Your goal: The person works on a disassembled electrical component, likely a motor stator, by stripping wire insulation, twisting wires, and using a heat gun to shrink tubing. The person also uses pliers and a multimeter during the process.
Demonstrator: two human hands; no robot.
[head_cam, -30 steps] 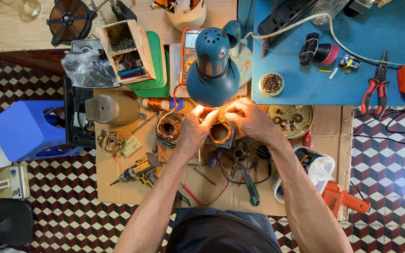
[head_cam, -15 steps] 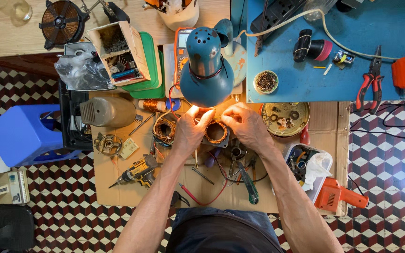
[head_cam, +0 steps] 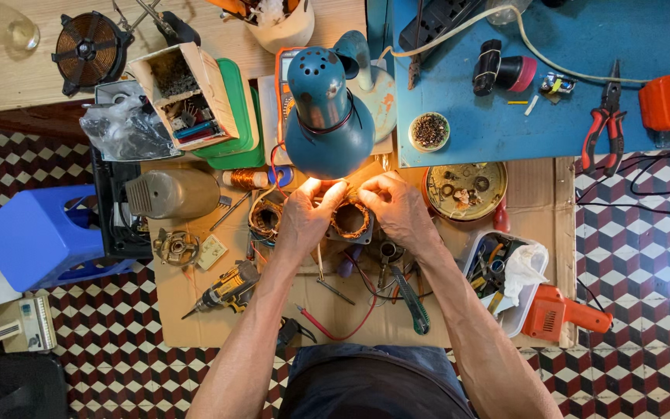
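Lap edge: my forearms run up from the bottom of the view over the cardboard sheet (head_cam: 195,310) that covers the work surface.
Near tools: a yellow and black cordless drill (head_cam: 230,287) lies left of my left forearm; green-handled pliers (head_cam: 412,299) and a red probe lead (head_cam: 327,326) lie between my arms.
Left hand (head_cam: 304,221): I see its fingers curled and closed against the left side of the motor stator (head_cam: 350,221), thumb and fingertips reaching up toward the lit spot.
Right hand (head_cam: 397,206): fingers bent and pinched over the stator's top right edge; I cannot tell whether a wire is between them.
Stator position: it sits on the cardboard between both hands, its copper winding ring facing up, just below the lamp.
Beside it: a second wound stator (head_cam: 265,217) lies just left of my left hand.
Lamp: the teal desk lamp (head_cam: 327,116) hangs over the hands, shining down.
Farther: a round tin of small parts (head_cam: 465,190) sits right of my right hand; red-handled pliers (head_cam: 602,128) lie on the blue tabletop (head_cam: 505,132).
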